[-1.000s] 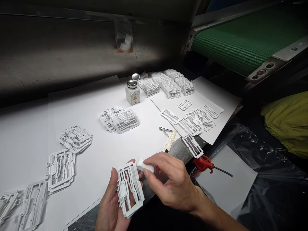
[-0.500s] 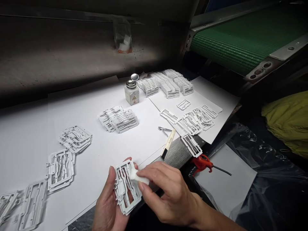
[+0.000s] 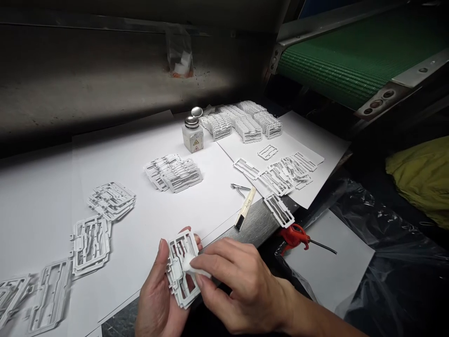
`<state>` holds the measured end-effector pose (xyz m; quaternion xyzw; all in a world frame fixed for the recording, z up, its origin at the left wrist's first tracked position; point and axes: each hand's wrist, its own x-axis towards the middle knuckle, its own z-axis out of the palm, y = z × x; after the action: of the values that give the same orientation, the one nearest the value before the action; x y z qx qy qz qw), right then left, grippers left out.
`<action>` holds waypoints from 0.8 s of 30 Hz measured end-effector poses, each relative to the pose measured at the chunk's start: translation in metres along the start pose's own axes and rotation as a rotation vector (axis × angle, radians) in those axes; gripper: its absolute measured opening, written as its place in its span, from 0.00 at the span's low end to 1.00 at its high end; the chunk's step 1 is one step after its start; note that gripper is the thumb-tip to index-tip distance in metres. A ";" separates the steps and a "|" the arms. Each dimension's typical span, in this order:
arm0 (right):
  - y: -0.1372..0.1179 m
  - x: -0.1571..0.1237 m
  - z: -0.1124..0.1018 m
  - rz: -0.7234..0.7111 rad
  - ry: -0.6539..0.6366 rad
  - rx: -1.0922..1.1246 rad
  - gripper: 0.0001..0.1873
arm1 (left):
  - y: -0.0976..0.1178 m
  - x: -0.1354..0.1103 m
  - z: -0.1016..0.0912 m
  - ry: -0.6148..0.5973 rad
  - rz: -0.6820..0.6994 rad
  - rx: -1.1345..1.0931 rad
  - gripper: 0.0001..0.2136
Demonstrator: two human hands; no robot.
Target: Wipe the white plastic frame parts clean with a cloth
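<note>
The left hand (image 3: 157, 299) gripped a white plastic frame (image 3: 180, 271), thumb along its left edge and fingers curled behind it, just off the near edge of the bench (image 3: 42, 196). The frame was a flat, roughly rectangular moulding, matte and pale, with thin ribs running lengthwise and open slots between them; small tabs stuck out on its left side. The right hand (image 3: 235, 285) pinched a small white pad (image 3: 189, 266), soft and crumpled, and pressed it against the frame's face, so the two hands met over the piece.

White paper sheets covered the bench. Loose frames of the same kind (image 3: 89, 241) lay flat along its left part, and a low stack (image 3: 112, 201) sat beyond them. Another heap (image 3: 173, 173) lay near the middle. Toward the far right corner, narrower frames stood packed in tight rows (image 3: 242, 124), and more were scattered flat (image 3: 280, 173) near the right edge. A squat white bottle (image 3: 192, 135) with a shiny metal cap stood at the far side. A pale-handled brush (image 3: 245, 208) and small metal tweezers (image 3: 240, 187) lay near the near edge, a red-handled tool (image 3: 294, 234) just off it. A green ribbed belt (image 3: 351, 51) ran beyond the right edge.
</note>
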<state>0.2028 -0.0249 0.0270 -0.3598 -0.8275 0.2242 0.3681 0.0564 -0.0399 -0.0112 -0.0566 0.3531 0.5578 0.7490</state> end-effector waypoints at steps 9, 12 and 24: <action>0.001 -0.026 0.001 -0.006 0.004 -0.052 0.11 | 0.007 0.000 0.001 0.102 0.121 0.144 0.16; 0.000 -0.028 0.002 0.041 0.109 -0.053 0.12 | 0.007 0.000 0.002 0.107 0.112 0.145 0.16; -0.005 -0.027 0.022 0.026 0.232 -0.096 0.13 | 0.005 0.005 0.009 0.159 0.167 0.027 0.17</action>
<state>0.1963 -0.0509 0.0047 -0.4112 -0.7846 0.1457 0.4405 0.0570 -0.0299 -0.0056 -0.0612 0.4225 0.6072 0.6701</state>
